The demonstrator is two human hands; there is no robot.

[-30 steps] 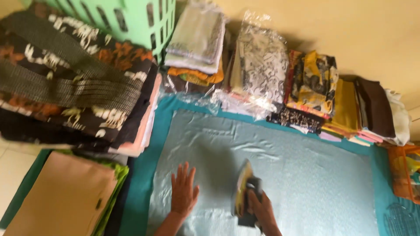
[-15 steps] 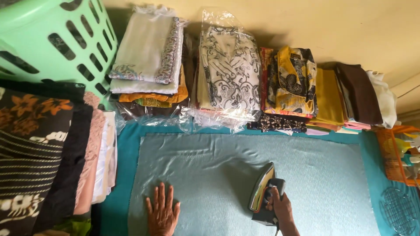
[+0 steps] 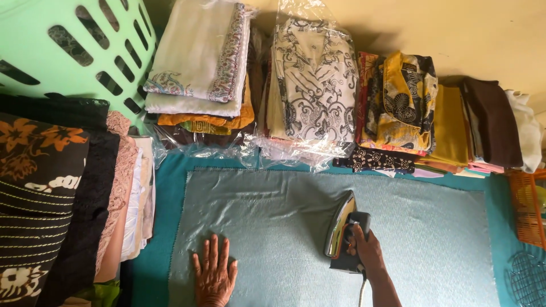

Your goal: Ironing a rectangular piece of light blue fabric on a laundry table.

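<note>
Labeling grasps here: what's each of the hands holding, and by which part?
The right hand grips the clothes iron by its dark handle. The left hand holds nothing; it lies flat, palm down, on the pale teal cloth.

The right hand (image 3: 367, 250) is gripping the handle of an iron (image 3: 343, 230) that is resting on a pale teal cloth (image 3: 284, 222). The left hand (image 3: 214, 273) is lying flat on the cloth, fingers spread. Folded clothes (image 3: 318, 91) are lining the far edge, beside a green laundry basket (image 3: 62, 51).
</note>
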